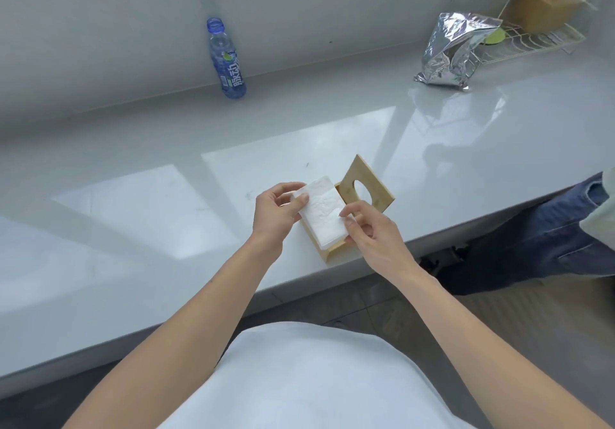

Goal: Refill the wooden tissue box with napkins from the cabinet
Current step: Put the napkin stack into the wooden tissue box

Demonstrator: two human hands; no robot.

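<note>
A wooden tissue box (327, 255) stands open near the front edge of the white counter (133, 215). Its lid (367, 185), a wooden square with an oval hole, leans up at the box's far right side. A white stack of napkins (324, 217) sits in the box mouth, its top above the rim. My left hand (274, 214) grips the stack's far left corner with thumb and fingers. My right hand (369, 229) pinches the stack's right edge. The lower part of the stack is hidden by the box.
A blue drink bottle (227, 59) stands at the back wall. A crumpled silver foil bag (456, 50) lies at the back right, before a white wire rack (532, 39) holding a second wooden box (540, 7). Another person's jeans-clad leg (545, 235) is at the right.
</note>
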